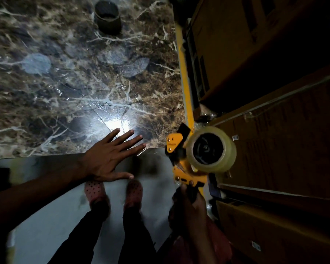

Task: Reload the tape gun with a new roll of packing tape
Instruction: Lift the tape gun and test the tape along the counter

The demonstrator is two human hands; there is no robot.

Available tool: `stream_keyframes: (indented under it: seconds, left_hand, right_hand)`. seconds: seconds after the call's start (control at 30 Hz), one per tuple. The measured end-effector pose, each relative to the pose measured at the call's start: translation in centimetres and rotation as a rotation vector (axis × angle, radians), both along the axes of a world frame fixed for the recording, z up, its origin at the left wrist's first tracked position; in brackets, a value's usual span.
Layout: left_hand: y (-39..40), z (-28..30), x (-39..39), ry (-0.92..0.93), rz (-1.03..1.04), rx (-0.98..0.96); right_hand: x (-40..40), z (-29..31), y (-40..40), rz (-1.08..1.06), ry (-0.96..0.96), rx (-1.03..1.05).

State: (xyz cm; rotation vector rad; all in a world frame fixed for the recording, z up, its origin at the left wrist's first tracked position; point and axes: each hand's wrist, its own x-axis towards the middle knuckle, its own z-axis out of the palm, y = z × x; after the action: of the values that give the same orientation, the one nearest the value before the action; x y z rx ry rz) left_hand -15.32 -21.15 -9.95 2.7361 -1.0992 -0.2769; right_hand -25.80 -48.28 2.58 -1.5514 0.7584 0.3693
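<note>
My right hand [191, 203] grips the handle of a yellow and black tape gun [179, 164], held in the air beyond the table's right front corner. A full roll of clear packing tape [225, 149] sits on the gun's black hub. My left hand [108, 156] hovers flat with fingers spread over the front edge of the marble table [65, 92], holding nothing. An empty brown cardboard tape core [108, 17] stands upright at the far side of the table.
Stacked cardboard boxes [274, 140] fill the right side, close to the tape gun. A yellow edge strip [185, 79] runs along the table's right side. My feet in pink clogs [113, 191] stand on the grey floor below.
</note>
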Motion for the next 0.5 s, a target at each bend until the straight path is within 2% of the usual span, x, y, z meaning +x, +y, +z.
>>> stream_keyframes:
  seconds: [0.1, 0.3, 0.5]
  left_hand:
    - [0.7, 0.9, -0.2, 0.056, -0.005, 0.012]
    - [3.1, 0.6, 0.7, -0.002, 0.110, 0.026]
    - [4.3, 0.2, 2.4, -0.029, 0.171, 0.036]
  right_hand:
    - [4.2, -1.7, 1.4, 0.015, -0.054, 0.046]
    - [11.8, -3.0, 4.5, 0.094, -0.097, 0.257]
    - [15.2, -5.4, 5.4, 0.171, -0.072, 0.267]
